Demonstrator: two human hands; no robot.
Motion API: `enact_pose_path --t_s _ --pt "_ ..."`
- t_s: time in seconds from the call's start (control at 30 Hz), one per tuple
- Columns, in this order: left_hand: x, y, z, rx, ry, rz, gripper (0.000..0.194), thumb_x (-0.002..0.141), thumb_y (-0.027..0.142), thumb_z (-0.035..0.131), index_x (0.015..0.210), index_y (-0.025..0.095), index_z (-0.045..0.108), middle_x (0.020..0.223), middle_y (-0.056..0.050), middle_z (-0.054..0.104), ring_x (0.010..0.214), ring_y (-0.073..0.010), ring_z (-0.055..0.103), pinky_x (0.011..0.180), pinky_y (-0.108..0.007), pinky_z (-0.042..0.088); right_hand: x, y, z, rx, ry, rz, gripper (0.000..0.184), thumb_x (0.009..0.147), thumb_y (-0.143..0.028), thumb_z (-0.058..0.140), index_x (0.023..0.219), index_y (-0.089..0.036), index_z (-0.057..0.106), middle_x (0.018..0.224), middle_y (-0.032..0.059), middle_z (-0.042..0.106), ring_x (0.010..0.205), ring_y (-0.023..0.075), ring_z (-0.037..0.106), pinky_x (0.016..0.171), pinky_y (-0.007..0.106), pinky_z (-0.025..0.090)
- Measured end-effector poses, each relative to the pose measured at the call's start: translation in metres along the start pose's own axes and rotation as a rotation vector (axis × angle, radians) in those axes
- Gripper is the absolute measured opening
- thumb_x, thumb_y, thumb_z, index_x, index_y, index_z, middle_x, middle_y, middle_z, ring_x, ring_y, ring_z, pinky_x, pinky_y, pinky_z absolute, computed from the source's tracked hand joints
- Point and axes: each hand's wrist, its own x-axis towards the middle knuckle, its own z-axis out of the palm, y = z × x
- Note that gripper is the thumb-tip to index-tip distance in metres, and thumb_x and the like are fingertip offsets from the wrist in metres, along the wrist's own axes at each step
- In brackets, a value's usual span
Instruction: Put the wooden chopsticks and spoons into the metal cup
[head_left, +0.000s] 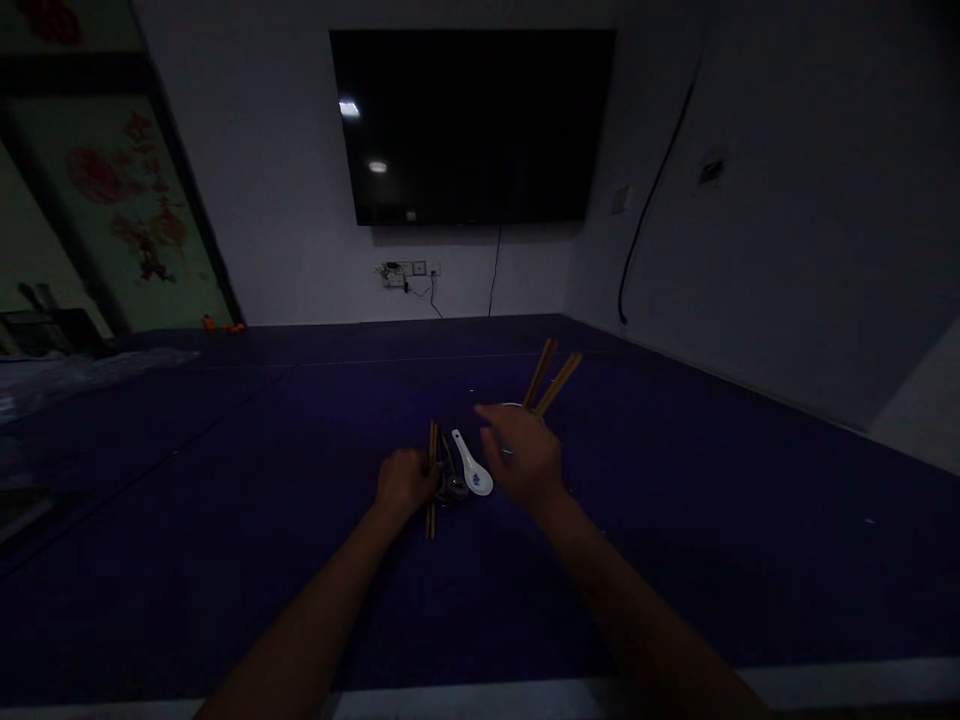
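Observation:
My left hand [405, 482] is closed round a pair of wooden chopsticks [432, 480] that lie on the dark blue surface [225, 520], together with a metal spoon [451, 478]. A white ceramic spoon with a blue mark [472, 468] lies just to the right of them. My right hand [521, 455] hovers above and to the right of that spoon, its fingers loosely curled and slightly blurred. Behind it stand more chopsticks [551, 378] upright in a holder whose rim is barely visible. The room is very dim.
A large black screen [472, 125] hangs on the far wall with sockets [409, 270] and cables below it. A cable [652, 200] runs down the right wall. Clutter lies at the far left [45, 340]. A pale edge [825, 680] borders the near side.

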Motion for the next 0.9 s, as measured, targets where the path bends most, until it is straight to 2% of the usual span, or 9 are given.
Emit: enact_pose_path --t_s 0.13,0.2,0.27,0.47,0.67,0.9 --pt "0.0 0.001 -0.001 0.052 -0.024 -0.008 0.034 0.085 0.037 0.041 0.087 0.017 0.068 0.093 -0.012 0.069 0.088 -0.0213 0.064 0.072 -0.027 0.044 -0.003 -0.017 0.02 0.01 -0.498 -0.084 0.031 0.092 -0.029 0.037 0.092 -0.018 0.066 0.092 0.0077 0.068 0.089 0.0172 0.059 0.083 0.029 0.043" --pt "0.0 0.001 -0.001 0.077 -0.031 -0.012 0.029 0.083 0.034 0.045 0.09 0.017 0.068 0.094 -0.012 0.069 0.091 -0.0222 0.064 0.075 -0.028 0.044 -0.005 -0.02 0.024 -0.03 -0.672 -0.079 0.03 0.092 -0.028 0.039 0.091 -0.018 0.066 0.09 0.0072 0.067 0.088 0.0175 0.06 0.078 0.028 0.043" --pt "-0.001 0.001 -0.001 0.08 -0.031 -0.021 0.028 0.083 0.032 0.045 0.091 0.017 0.067 0.094 -0.013 0.069 0.092 -0.0229 0.064 0.076 -0.029 0.044 -0.006 -0.019 0.027 -0.055 -0.775 -0.059 0.027 0.091 -0.027 0.041 0.095 -0.018 0.066 0.093 0.007 0.067 0.09 0.0182 0.06 0.076 0.027 0.043" --pt "-0.001 0.002 -0.003 0.075 -0.017 -0.071 0.035 0.086 0.035 0.039 0.087 0.017 0.069 0.091 -0.012 0.07 0.091 -0.0231 0.064 0.074 -0.029 0.044 -0.011 -0.014 0.03 -0.072 -0.855 -0.007 0.025 0.091 -0.028 0.043 0.099 -0.018 0.064 0.096 0.0076 0.067 0.093 0.0197 0.06 0.077 0.029 0.043" --pt "-0.002 0.003 -0.004 0.105 -0.002 -0.051 0.043 0.087 0.043 0.035 0.087 0.016 0.068 0.092 -0.013 0.069 0.094 -0.0249 0.063 0.077 -0.032 0.043 -0.013 -0.012 0.034 -0.077 -0.886 -0.006 0.027 0.09 -0.029 0.044 0.101 -0.016 0.065 0.098 0.0092 0.067 0.096 0.0201 0.06 0.08 0.03 0.042" --pt "-0.002 0.003 -0.003 0.115 -0.003 -0.031 0.04 0.087 0.039 0.035 0.086 0.016 0.068 0.095 -0.015 0.068 0.095 -0.0256 0.062 0.08 -0.035 0.043 -0.014 -0.012 0.034 -0.076 -0.9 -0.003 0.027 0.09 -0.029 0.044 0.1 -0.016 0.066 0.096 0.0095 0.068 0.094 0.0198 0.06 0.08 0.029 0.042"
